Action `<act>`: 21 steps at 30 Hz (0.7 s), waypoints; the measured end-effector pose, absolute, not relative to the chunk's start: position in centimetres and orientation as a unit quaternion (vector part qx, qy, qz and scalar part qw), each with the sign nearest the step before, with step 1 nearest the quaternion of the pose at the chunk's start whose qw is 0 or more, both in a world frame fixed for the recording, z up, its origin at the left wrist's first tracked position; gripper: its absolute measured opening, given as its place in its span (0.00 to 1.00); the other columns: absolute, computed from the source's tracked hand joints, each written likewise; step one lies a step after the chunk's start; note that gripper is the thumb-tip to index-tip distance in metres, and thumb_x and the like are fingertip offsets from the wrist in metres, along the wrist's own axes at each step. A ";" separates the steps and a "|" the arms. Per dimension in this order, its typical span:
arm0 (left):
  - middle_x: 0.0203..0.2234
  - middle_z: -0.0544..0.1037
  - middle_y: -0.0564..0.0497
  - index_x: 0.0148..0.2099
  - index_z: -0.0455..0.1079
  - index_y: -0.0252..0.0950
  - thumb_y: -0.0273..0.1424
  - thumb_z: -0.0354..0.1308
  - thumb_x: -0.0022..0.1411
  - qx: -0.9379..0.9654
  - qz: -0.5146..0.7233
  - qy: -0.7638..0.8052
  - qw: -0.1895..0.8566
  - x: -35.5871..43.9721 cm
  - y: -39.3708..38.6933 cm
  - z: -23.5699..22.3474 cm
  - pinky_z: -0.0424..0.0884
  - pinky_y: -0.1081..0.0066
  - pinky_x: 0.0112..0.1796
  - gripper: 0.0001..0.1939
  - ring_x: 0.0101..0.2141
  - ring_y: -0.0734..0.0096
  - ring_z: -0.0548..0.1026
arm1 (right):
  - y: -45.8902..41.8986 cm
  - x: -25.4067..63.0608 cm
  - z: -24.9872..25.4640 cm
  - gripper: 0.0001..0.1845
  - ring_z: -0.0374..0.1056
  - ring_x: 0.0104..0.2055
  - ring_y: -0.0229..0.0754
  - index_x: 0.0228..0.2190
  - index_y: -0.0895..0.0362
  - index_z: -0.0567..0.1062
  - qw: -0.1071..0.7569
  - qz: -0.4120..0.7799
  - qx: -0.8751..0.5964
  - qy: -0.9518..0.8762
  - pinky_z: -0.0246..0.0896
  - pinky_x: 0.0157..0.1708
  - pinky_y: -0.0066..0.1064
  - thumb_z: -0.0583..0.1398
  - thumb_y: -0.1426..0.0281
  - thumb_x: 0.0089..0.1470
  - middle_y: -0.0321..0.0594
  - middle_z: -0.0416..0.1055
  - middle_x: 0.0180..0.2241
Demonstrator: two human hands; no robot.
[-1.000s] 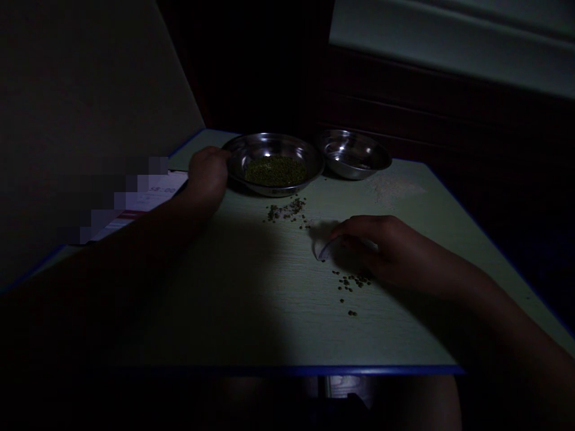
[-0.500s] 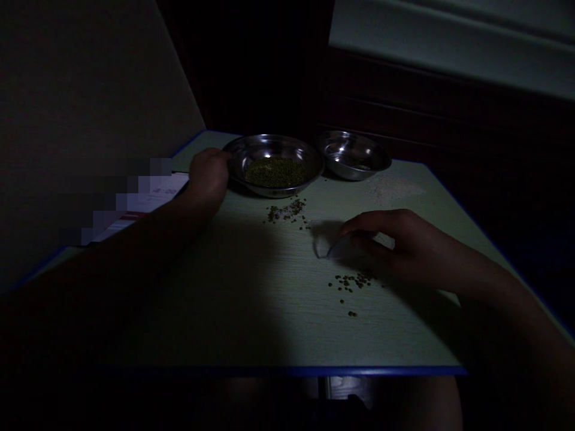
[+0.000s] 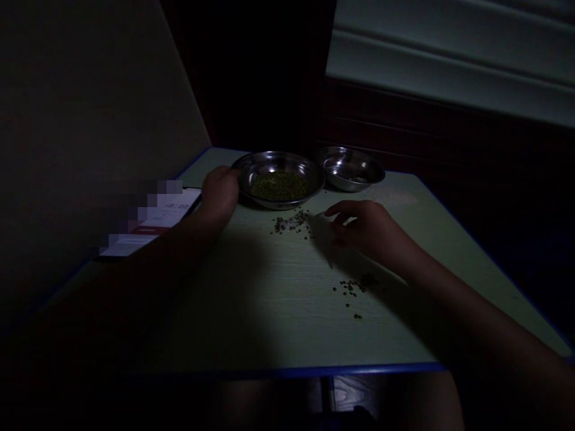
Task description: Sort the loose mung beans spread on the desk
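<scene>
The scene is very dim. My left hand (image 3: 220, 191) is closed on the left rim of a steel bowl (image 3: 278, 163) that holds green beans (image 3: 279, 185). My right hand (image 3: 363, 227) hovers over the pale table (image 3: 251, 299), fingers curled around a small pale curved piece (image 3: 326, 236) that I cannot identify. A small heap of mixed beans (image 3: 291, 222) lies just left of that hand, in front of the bowl. A second scatter of green beans (image 3: 353, 288) lies nearer me, beside my right forearm.
A second steel bowl (image 3: 350, 161) stands at the back right, beside the first. A faint patch of pale grains (image 3: 398, 194) lies right of it. A white paper with red print (image 3: 153, 224) rests at the table's left edge. A wall panel rises on the left.
My right hand has moved away from me and leftward, from beside the near scatter of beans up to the heap in front of the bowl. My left hand stays on the bowl's rim.
</scene>
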State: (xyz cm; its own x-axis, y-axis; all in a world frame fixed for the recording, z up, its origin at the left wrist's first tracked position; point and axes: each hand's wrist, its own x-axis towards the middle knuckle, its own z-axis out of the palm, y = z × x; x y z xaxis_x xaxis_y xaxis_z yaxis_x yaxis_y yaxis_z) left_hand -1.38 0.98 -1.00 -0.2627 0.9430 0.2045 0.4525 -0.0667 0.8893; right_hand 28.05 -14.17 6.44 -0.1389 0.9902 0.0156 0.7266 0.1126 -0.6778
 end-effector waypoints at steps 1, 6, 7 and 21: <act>0.44 0.87 0.38 0.39 0.75 0.45 0.44 0.65 0.63 0.544 0.474 0.644 0.253 -1.2 0.8 -0.8 0.78 0.43 0.68 0.10 0.65 0.32 0.82 | -14.1 27.8 6.3 0.20 0.89 0.34 0.48 0.56 0.60 0.95 0.238 0.265 -0.606 -0.711 0.83 0.37 0.36 0.68 0.80 0.69 0.53 0.95 0.44; 0.46 0.88 0.39 0.41 0.79 0.46 0.44 0.66 0.63 0.516 0.468 0.673 0.248 -0.3 -0.2 0.2 0.80 0.44 0.64 0.09 0.62 0.32 0.84 | -14.0 27.8 5.6 0.18 0.88 0.33 0.48 0.53 0.60 0.96 0.217 0.247 -0.608 -0.722 0.83 0.39 0.37 0.68 0.80 0.69 0.54 0.95 0.44; 0.46 0.88 0.39 0.41 0.79 0.46 0.43 0.66 0.64 0.514 0.467 0.676 0.247 -0.2 -0.4 0.3 0.80 0.45 0.64 0.09 0.62 0.33 0.84 | -14.0 27.9 5.4 0.18 0.89 0.35 0.49 0.52 0.60 0.96 0.219 0.245 -0.609 -0.722 0.83 0.40 0.37 0.68 0.80 0.69 0.54 0.96 0.44; 0.44 0.87 0.41 0.35 0.71 0.46 0.35 0.60 0.68 0.510 0.472 0.677 0.241 0.2 -0.5 0.3 0.79 0.50 0.63 0.06 0.57 0.40 0.85 | -14.0 27.9 4.9 0.17 0.91 0.40 0.50 0.50 0.57 0.96 0.229 0.226 -0.621 -0.715 0.79 0.40 0.33 0.69 0.82 0.67 0.52 0.96 0.45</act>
State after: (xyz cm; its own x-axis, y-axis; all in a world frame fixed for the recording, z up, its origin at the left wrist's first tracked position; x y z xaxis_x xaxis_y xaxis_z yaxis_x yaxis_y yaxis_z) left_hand 0.25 -0.48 0.31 -0.3630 0.9187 0.1556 0.4637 0.0333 0.8853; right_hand 27.88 -14.01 4.93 -0.1242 0.9911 0.0477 0.7839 0.1275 -0.6076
